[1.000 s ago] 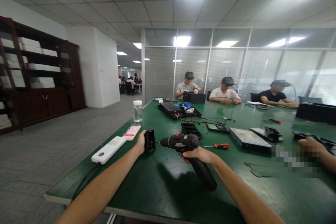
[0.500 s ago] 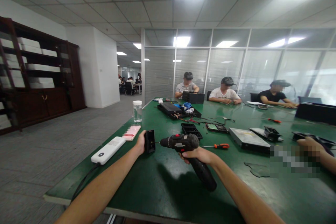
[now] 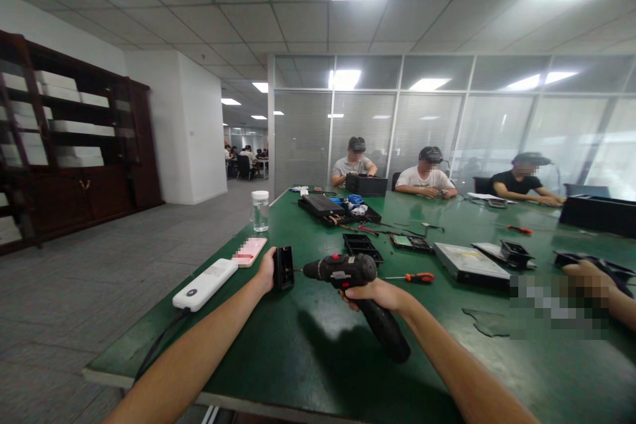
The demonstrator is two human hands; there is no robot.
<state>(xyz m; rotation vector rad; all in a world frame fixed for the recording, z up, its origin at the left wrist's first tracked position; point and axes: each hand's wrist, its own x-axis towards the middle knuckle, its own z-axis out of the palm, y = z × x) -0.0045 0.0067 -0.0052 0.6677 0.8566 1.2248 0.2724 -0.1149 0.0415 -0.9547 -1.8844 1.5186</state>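
My left hand (image 3: pixel 267 270) grips a small black plastic box-like part (image 3: pixel 284 267), held upright on the left side of the green table (image 3: pixel 248 358). My right hand (image 3: pixel 370 293) is wrapped round the handle of a black power drill (image 3: pixel 340 269) with red marks. The drill points left, and its thin bit reaches the open side of the black part; whether the tip touches a screw is too small to tell. A screwdriver with an orange and black handle (image 3: pixel 420 277) lies to the right of the drill.
Left of my hands are a white power bank (image 3: pixel 206 283) with a cable, a pink phone (image 3: pixel 251 250) and a clear jar (image 3: pixel 260 212). Beyond are a black tray (image 3: pixel 362 247), a metal drive (image 3: pixel 471 264) and wires. Several people sit around; a person's hand (image 3: pixel 589 278) is at right.
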